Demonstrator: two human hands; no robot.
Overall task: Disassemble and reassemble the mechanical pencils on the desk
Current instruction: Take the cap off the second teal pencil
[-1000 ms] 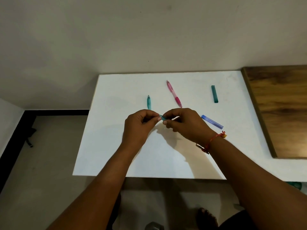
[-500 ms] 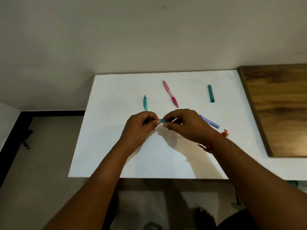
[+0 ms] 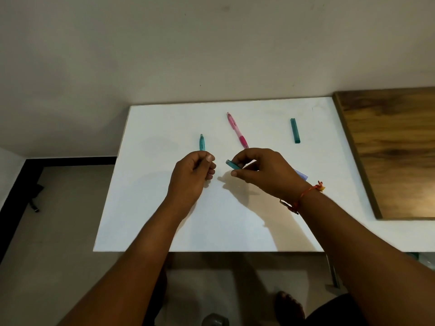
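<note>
1. the teal piece (image 3: 232, 164) is in the air over mid-desk, pinched between the thumb and fingers of the right hand (image 3: 263, 171). its free end points to 9 o'clock, at the other hand, likely so a mating part can slide along that line.
2. the left hand (image 3: 190, 171) is curled with the thumb on top, just beside the piece but not touching it. i cannot tell whether it hides a small part.
3. loose parts lie well apart, probably to keep each pencil's bits sorted:
   - a teal tip (image 3: 202, 142) at 12 o'clock of the left hand
   - a pink pencil (image 3: 237, 130) at 12 of the right hand, its point just beside the knuckles
   - a teal tube (image 3: 295, 130) at 1
   - a blue tube (image 3: 303, 176) at 3, half hidden by the hand
4. the desk (image 3: 164, 208) offers open room toward 6 and 9 o'clock, but round parts could roll off those edges. a board (image 3: 388, 149) borders it at 3.
</note>
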